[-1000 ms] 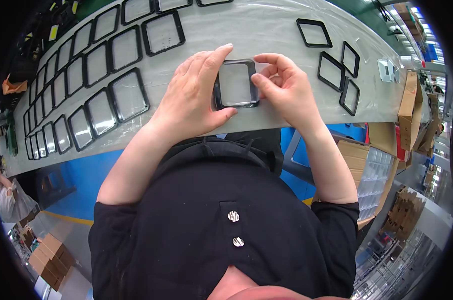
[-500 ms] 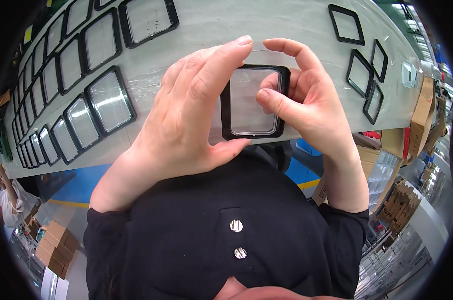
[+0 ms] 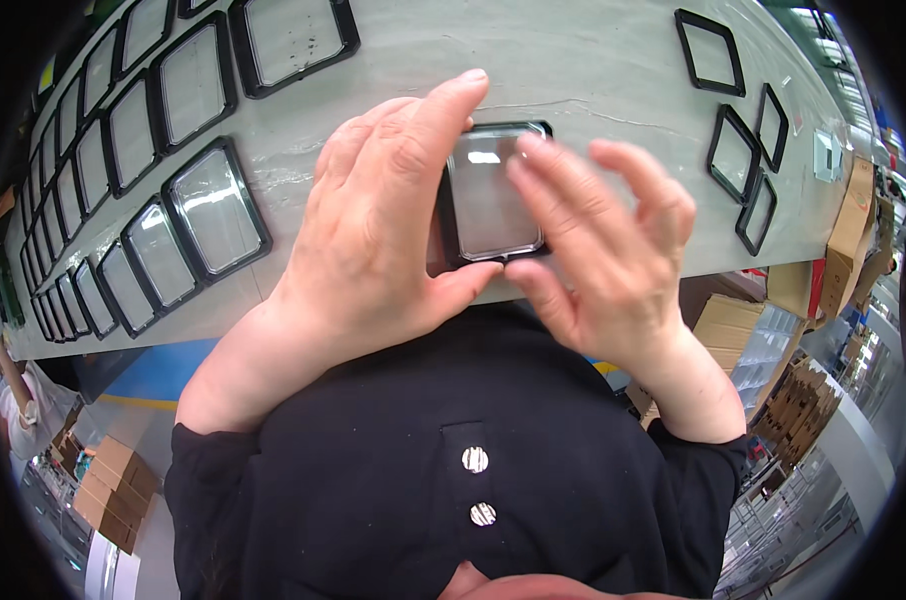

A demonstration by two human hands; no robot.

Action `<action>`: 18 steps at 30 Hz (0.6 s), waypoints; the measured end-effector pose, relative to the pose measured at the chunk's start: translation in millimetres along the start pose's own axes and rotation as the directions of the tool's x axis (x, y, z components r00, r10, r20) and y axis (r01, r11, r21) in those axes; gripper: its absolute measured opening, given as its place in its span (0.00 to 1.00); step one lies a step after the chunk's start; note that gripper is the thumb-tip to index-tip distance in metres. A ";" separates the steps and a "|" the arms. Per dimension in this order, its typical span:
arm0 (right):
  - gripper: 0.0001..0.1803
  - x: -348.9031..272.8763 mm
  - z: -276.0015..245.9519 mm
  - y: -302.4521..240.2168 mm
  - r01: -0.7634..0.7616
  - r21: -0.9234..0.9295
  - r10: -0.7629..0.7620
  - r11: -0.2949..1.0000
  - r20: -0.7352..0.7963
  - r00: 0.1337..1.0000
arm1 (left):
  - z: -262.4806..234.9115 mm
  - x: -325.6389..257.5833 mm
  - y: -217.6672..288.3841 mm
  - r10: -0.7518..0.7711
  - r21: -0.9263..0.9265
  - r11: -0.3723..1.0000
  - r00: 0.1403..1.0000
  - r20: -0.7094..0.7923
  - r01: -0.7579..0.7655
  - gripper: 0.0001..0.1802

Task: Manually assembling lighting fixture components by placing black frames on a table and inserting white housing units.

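The left hand [image 3: 368, 215] is curved around the left side of a black, four-sided frame with a shiny clear pane [image 3: 488, 205]. Its thumb is at the bottom edge and its fingers reach up to the top corner, so it seems to pinch the frame between them. The right hand [image 3: 608, 255] has its fingers spread over the right side. It is blurry, so I cannot tell if it touches.

The frame is between the hands, above the near edge of the pale grey, plastic-covered table [image 3: 423, 60]. It looks light and stiff. The clear pane looks smooth, so it may be slippery and could get scratched or smudged. The black edges look like the best place to hold.

Farther out, black frames with clear panes [image 3: 218, 205] sit in rows on the left, and small black frames [image 3: 686, 50] lie on the right.
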State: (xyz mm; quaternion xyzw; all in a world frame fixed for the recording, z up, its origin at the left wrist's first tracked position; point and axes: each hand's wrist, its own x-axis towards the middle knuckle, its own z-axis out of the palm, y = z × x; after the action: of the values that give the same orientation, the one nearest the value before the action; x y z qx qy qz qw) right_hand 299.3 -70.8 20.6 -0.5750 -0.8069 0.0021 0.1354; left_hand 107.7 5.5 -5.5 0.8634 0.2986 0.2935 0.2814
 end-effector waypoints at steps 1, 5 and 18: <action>0.27 -5.4 5.3 -3.9 -0.009 -0.049 0.013 0.999 0.067 0.998 | 0.2 0.6 0.3 0.000 -0.002 1.000 1.000 0.004 0.000 0.60; 0.23 1.2 6.7 -14.2 0.028 -0.240 -0.020 0.970 0.033 0.999 | -3.2 5.1 4.8 0.006 0.070 0.998 1.000 0.029 -0.008 0.56; 0.16 -21.3 -81.3 -0.2 -0.008 0.379 0.090 0.926 -0.199 0.976 | -12.2 47.5 6.3 0.031 0.307 0.951 1.000 0.002 -0.030 0.52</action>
State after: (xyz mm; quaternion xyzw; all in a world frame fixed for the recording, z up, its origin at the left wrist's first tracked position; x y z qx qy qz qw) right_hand 323.6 -103.0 94.3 -0.5553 -0.7577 0.0983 0.3284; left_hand 132.6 37.4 22.9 0.9008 0.3275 0.2489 0.1389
